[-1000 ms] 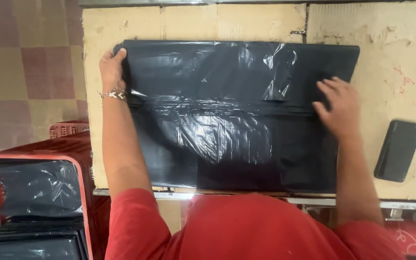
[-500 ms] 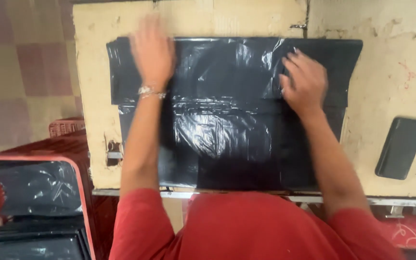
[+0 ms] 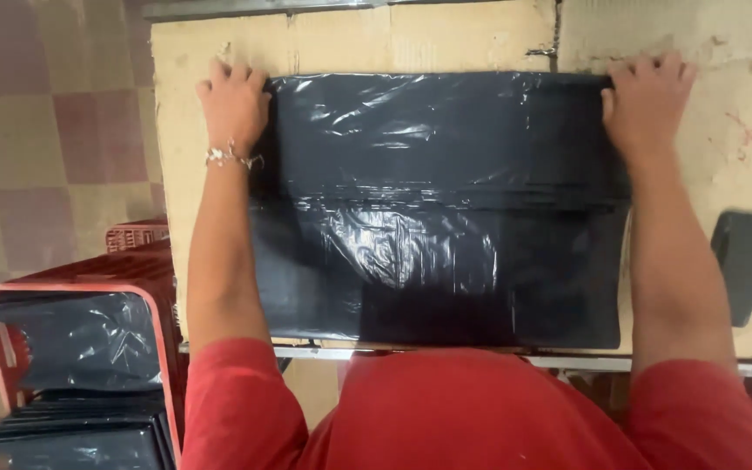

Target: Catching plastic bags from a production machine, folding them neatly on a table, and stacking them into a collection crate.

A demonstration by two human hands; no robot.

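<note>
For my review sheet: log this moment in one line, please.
left hand: flat on bag's far-left corner | right hand: far-right corner | black plastic bag: spread on cardboard-topped table | red crate: left

Glossy black plastic bag (image 3: 437,209) lies flat, folded.

A worn, cream-coloured table (image 3: 359,39) with a metal strip along its near edge stands on a floor (image 3: 36,130) of checkered maroon and beige tiles. A red crate (image 3: 145,270) sits beside its left edge.
</note>
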